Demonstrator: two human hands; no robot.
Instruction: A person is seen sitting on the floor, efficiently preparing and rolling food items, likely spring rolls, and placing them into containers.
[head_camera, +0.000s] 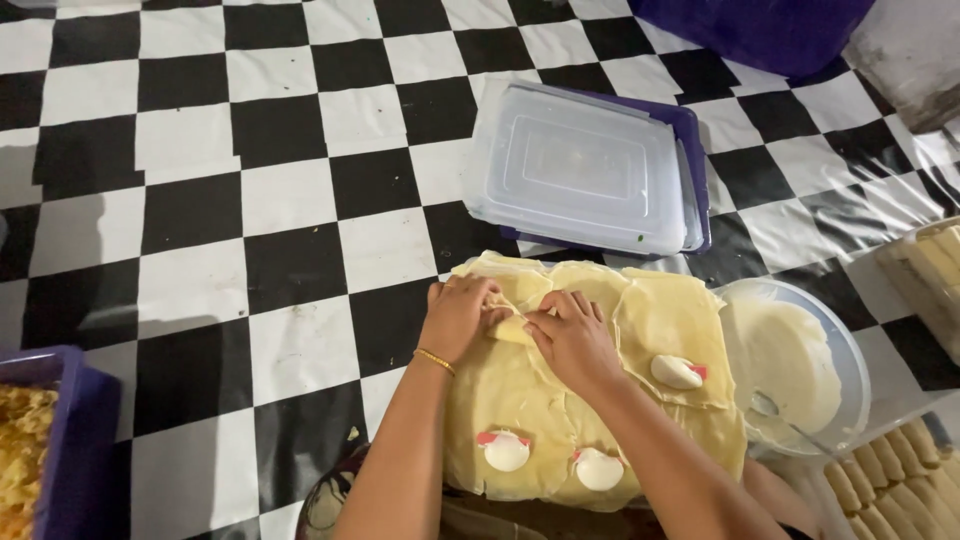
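Note:
Pale yellow thin wrapper sheets (520, 400) lie spread over a board in front of me. My left hand (458, 315) and my right hand (572, 335) meet at the far side of one sheet, and both pinch and fold a small rolled piece of wrapper (510, 322) between their fingers. A gold bracelet is on my left wrist. On other sheets sit white egg pieces with a pink slice: one at the right (678, 372), two near me (505, 450) (598, 468).
A round bowl of pale batter with a spoon (800, 370) stands right of the sheets. Clear lids on a purple container (585, 170) lie beyond. Trays of finished rolls (895, 480) (935, 265) sit at right. A purple tub of yellow filling (40, 440) is at left. Checkered floor covering (240, 210).

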